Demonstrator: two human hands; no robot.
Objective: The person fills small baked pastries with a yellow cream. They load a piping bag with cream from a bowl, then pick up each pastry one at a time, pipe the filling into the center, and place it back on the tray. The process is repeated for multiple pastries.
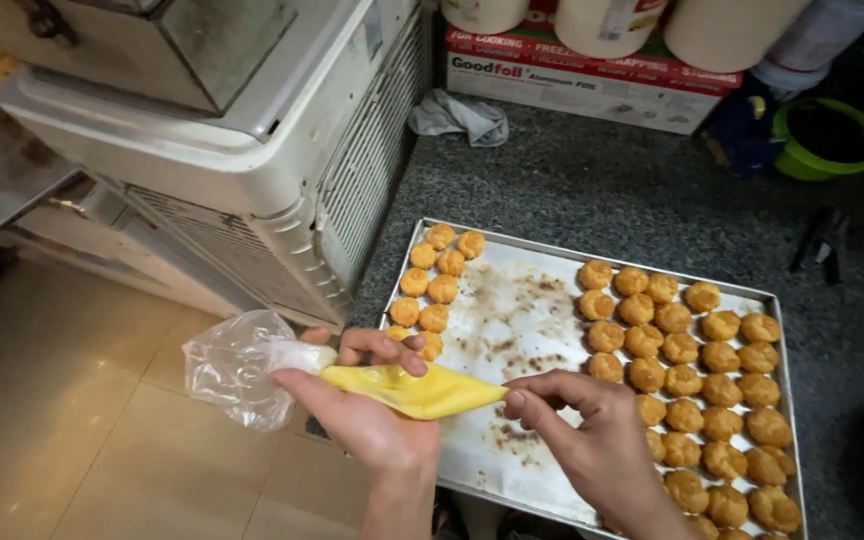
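The left hand [367, 420] is closed around the fat rear of a clear plastic piping bag filled with yellow cream [407, 390], fingers curled over its top, the empty crumpled end ballooning out to their left. The bag's long axis runs left to right, tapering toward the right hand [592, 440], whose thumb and forefinger pinch the tip just beyond the left fingers. Both hover over the near edge of a stained rectangular metal baking tray [512, 330], its small golden round pastry puffs [697, 390] massed right of the right fingers.
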